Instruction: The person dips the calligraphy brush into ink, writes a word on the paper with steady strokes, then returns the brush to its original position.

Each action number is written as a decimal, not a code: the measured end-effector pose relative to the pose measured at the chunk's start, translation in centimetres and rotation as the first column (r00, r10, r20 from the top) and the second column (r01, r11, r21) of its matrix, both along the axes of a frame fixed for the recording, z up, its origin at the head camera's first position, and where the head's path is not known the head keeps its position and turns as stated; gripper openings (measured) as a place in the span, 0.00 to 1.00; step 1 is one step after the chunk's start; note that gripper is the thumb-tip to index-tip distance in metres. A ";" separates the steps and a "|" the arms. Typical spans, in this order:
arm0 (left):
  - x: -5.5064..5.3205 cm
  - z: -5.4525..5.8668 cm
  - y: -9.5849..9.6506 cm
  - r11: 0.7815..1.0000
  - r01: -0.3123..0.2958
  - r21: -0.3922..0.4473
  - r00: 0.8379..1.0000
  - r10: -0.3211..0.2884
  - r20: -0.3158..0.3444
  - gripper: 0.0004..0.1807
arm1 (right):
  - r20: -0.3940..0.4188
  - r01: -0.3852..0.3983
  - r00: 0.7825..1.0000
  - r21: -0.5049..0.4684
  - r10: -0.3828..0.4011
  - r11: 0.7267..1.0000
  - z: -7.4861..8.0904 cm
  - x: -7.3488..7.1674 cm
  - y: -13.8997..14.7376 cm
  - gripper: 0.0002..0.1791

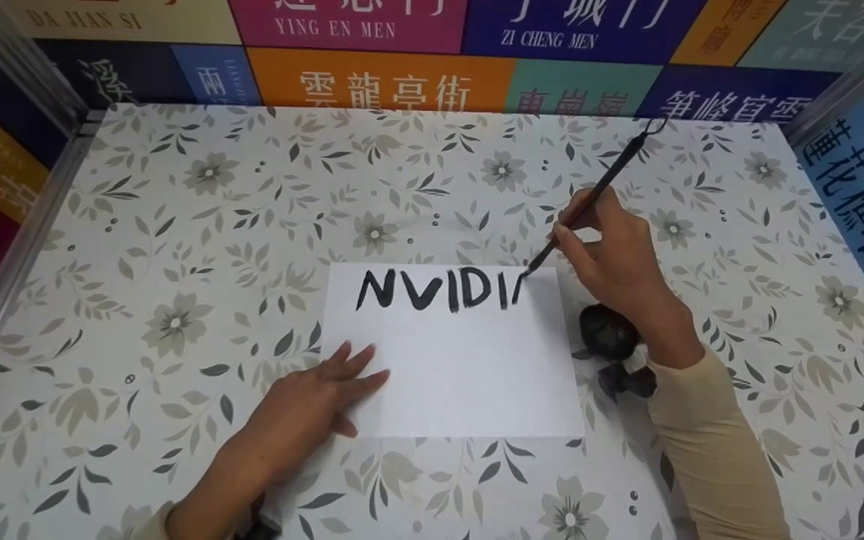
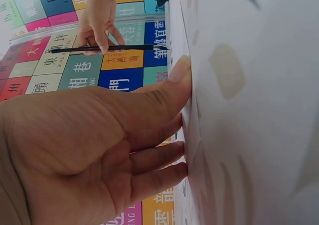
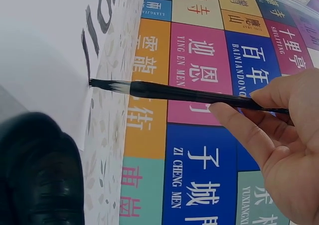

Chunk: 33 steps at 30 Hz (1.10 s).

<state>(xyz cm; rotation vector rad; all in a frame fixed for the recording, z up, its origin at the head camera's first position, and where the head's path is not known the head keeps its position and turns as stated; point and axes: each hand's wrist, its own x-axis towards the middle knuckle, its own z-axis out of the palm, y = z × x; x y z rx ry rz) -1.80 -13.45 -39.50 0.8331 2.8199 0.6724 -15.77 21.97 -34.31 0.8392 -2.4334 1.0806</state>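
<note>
A white sheet of paper point(image 1: 477, 375) lies on the table with bold black letters point(image 1: 421, 291) reading "NVIDI" along its top, followed by a short slanted stroke. My right hand point(image 1: 616, 259) pinches a dark-handled writing brush point(image 1: 616, 169) between thumb and fingers, above the sheet's upper right corner. In the right wrist view, the inked bristles point(image 3: 104, 85) meet the paper at the end of that slanted stroke. With fingers spread, my left hand point(image 1: 312, 401) rests on the sheet's left edge; its thumb and fingertips press down in the left wrist view.
A floral-patterned cloth point(image 1: 252, 195) covers the table. Beside the right wrist sits a round black object point(image 1: 608, 332), with a smaller dark piece point(image 1: 627, 380) below it. Colourful panels point(image 1: 379, 82) with Chinese lettering stand along the back and both sides.
</note>
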 end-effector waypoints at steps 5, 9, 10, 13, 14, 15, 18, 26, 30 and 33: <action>-0.1 0.0 0.0 1.000 0.005 -0.004 1.000 -0.005 -0.009 0.35 | 0.031 0.011 0.999 0.006 -0.011 1.000 -0.1 0.0 0.1 0.13; -0.2 0.0 0.0 1.000 0.007 -0.006 1.000 -0.008 -0.024 0.35 | 0.045 0.016 0.999 0.025 -0.017 1.000 -0.1 0.0 0.1 0.13; -0.2 -0.1 0.0 1.000 0.008 -0.007 1.000 -0.008 -0.025 0.35 | 0.044 0.018 0.999 0.031 -0.019 0.999 -0.1 0.0 0.1 0.13; -0.2 -0.1 0.0 1.000 0.007 -0.007 1.000 -0.007 -0.021 0.35 | 0.044 0.020 0.999 0.042 -0.022 0.999 -0.1 0.0 0.1 0.13; -0.2 -0.1 0.0 1.000 0.005 -0.007 1.000 -0.005 -0.018 0.35 | 0.044 0.019 0.999 0.045 -0.021 0.999 -0.2 0.0 0.1 0.13; -0.1 -0.1 0.0 1.000 0.004 -0.009 1.000 -0.004 -0.015 0.35 | 0.048 0.016 0.999 0.045 -0.018 0.999 -0.2 0.0 0.2 0.13; -0.1 -0.1 0.0 1.000 0.000 -0.016 1.000 0.000 -0.008 0.35 | 0.061 0.005 0.998 0.041 -0.008 0.999 -0.1 0.0 0.2 0.14; -0.1 0.0 0.0 1.000 -0.001 -0.021 1.000 0.002 0.005 0.36 | 0.104 -0.004 0.995 0.042 -0.001 0.999 0.2 0.2 0.3 0.13; -0.1 0.0 0.0 1.000 -0.008 -0.023 1.000 0.009 0.019 0.36 | 0.137 0.007 0.990 0.052 -0.014 0.999 0.4 0.4 0.4 0.13; -0.1 0.0 0.1 1.000 -0.012 -0.022 1.000 0.012 0.022 0.36 | 0.155 0.018 0.988 0.076 -0.029 0.997 0.6 0.4 0.5 0.12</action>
